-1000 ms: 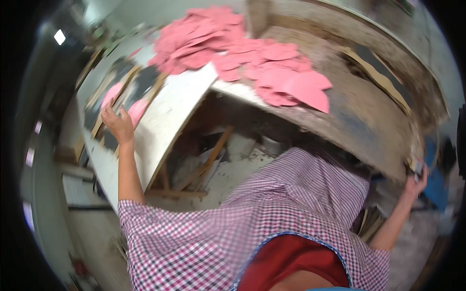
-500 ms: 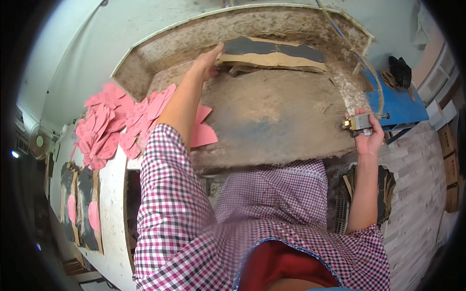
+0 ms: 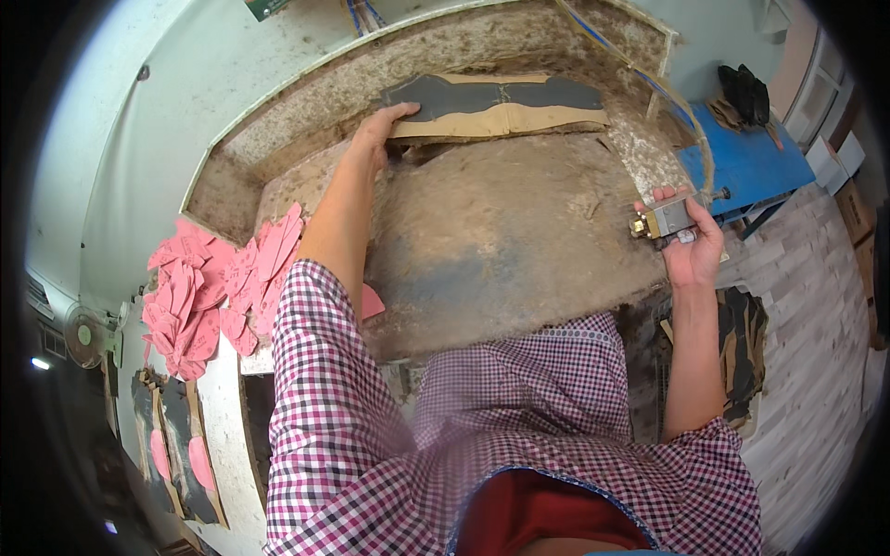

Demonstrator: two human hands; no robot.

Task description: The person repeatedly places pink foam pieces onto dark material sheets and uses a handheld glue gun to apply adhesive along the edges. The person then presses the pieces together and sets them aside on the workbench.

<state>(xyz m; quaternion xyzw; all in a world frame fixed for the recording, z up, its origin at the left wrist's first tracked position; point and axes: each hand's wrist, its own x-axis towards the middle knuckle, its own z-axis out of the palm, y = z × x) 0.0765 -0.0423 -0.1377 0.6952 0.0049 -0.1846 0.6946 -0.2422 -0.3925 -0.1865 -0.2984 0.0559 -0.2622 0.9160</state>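
At the far side of the grimy work surface (image 3: 519,218) lies a long, wavy-edged piece (image 3: 505,95), black along its middle with tan borders. My left hand (image 3: 378,132) grips its left end, thumb on top and the other fingers hidden below. Something layered shows under its near edge; I cannot make out how many pieces lie there. In my right hand (image 3: 693,250), over the right edge of the surface, is a small metal spray gun (image 3: 669,221) with a brass-coloured nozzle pointing left. My fingers are wrapped round its body.
A stained low wall (image 3: 306,139) backs the surface. Pink cut pieces (image 3: 195,287) heap at the left, beside black-and-tan pieces with pink patches (image 3: 190,445). A hose (image 3: 640,69) hangs at upper right, near a blue table (image 3: 751,157). More dark pieces (image 3: 742,352) lie low at right.
My left thumb has come down onto the piece's left end. My right hand has tilted the spray gun a little. The whole view has shifted slightly.
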